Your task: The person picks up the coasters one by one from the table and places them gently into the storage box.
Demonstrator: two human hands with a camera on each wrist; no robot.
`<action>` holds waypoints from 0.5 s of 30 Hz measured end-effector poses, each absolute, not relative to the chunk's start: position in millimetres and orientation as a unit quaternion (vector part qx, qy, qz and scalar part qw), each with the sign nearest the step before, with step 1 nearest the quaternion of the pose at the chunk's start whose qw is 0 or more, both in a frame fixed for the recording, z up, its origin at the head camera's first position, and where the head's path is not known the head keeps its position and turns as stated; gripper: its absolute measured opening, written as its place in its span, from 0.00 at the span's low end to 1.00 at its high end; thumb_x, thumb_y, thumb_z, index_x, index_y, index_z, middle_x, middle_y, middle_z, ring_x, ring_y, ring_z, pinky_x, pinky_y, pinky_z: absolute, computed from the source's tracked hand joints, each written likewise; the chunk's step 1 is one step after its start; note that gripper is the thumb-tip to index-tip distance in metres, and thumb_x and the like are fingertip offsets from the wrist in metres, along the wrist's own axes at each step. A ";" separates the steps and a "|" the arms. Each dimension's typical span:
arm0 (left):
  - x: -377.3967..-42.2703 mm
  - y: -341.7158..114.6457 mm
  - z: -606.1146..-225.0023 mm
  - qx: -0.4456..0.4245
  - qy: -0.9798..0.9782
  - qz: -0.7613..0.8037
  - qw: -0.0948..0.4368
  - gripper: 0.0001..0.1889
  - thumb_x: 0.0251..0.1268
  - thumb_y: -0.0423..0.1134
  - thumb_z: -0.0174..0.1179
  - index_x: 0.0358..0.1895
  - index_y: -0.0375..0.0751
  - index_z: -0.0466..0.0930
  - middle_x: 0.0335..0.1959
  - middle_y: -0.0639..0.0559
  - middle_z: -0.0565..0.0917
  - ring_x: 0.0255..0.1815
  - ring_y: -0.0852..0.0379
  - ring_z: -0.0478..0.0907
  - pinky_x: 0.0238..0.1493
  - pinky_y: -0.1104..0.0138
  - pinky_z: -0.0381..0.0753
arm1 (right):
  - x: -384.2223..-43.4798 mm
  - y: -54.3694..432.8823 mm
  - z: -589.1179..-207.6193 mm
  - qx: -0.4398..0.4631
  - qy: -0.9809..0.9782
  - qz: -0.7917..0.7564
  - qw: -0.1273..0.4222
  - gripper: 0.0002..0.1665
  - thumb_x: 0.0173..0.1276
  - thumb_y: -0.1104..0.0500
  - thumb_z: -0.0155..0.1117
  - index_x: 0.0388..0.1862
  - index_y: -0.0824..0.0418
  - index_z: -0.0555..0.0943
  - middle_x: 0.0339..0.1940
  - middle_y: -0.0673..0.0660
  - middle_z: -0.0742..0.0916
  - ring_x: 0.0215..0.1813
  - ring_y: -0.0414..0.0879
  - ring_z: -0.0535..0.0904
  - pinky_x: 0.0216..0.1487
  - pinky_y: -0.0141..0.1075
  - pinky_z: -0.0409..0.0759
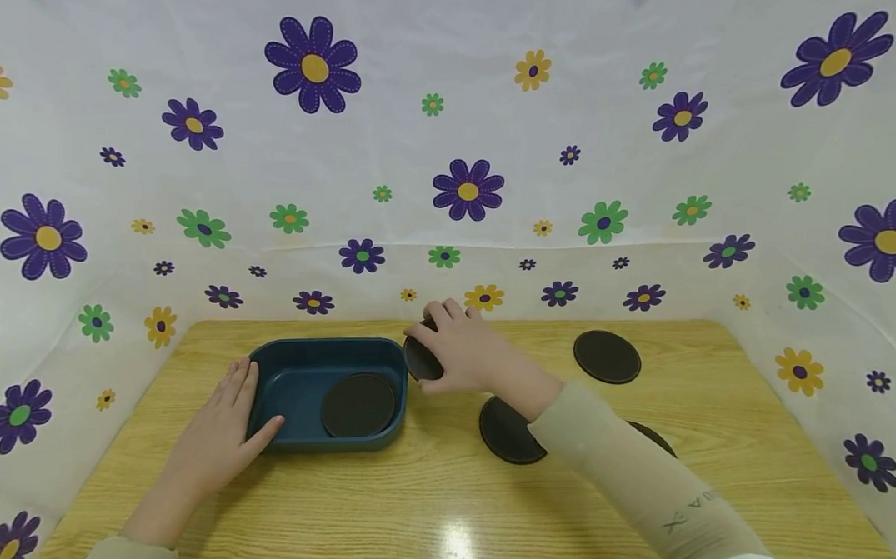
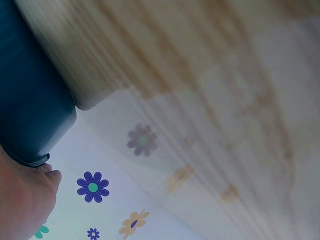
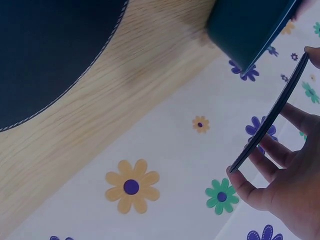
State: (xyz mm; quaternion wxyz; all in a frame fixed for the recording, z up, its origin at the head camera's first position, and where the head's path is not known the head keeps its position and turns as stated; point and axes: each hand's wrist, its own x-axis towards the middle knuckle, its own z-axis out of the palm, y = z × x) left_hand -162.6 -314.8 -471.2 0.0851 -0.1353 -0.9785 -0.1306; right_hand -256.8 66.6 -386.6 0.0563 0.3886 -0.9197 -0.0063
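Observation:
My right hand (image 1: pixel 458 346) pinches a round black coaster (image 1: pixel 421 357) by its edge, tilted up on its side, just beyond the right end of a dark blue bin (image 1: pixel 335 444). In the right wrist view this coaster (image 3: pixel 269 117) appears edge-on between thumb and fingertips. Another black coaster (image 1: pixel 359 406) lies in the right part of the bin. My left hand (image 1: pixel 218 435) rests along the bin's left end, its fingers fairly straight and its thumb over the front rim. The left wrist view shows part of that hand (image 2: pixel 25 200) against the bin's end.
On the wooden table (image 1: pixel 368 516), black coasters lie right of the bin: one (image 1: pixel 606 357) toward the back, one (image 1: pixel 509 431) beside my right forearm, one (image 1: pixel 653 437) mostly hidden under the sleeve. A white flower-patterned cloth (image 1: pixel 382 141) encloses the back and sides.

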 end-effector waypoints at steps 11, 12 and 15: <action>-177.7 -320.5 -470.4 -0.144 -0.978 -0.135 0.073 0.50 0.80 0.60 0.55 0.85 0.24 0.44 0.86 0.25 0.50 0.88 0.29 0.47 0.88 0.43 0.46 | -255.6 32.5 -388.9 0.391 -0.919 -0.029 0.039 0.46 0.66 0.29 0.65 0.79 0.43 0.70 0.73 0.58 0.72 0.71 0.55 0.68 0.61 0.51 0.77; -178.8 -321.0 -470.2 -0.146 -0.977 -0.134 0.074 0.51 0.80 0.60 0.55 0.84 0.24 0.44 0.86 0.25 0.50 0.88 0.29 0.47 0.88 0.43 0.46 | -255.6 29.5 -389.9 0.391 -0.919 -0.031 0.038 0.46 0.66 0.29 0.65 0.80 0.43 0.70 0.74 0.58 0.72 0.71 0.55 0.68 0.63 0.51 0.77; -182.7 -322.3 -469.8 -0.150 -0.977 -0.132 0.073 0.51 0.80 0.60 0.55 0.84 0.24 0.45 0.86 0.25 0.51 0.88 0.29 0.48 0.88 0.42 0.46 | -255.3 21.1 -392.9 0.394 -0.918 -0.033 0.034 0.46 0.66 0.28 0.65 0.80 0.42 0.69 0.74 0.57 0.72 0.72 0.54 0.67 0.66 0.51 0.77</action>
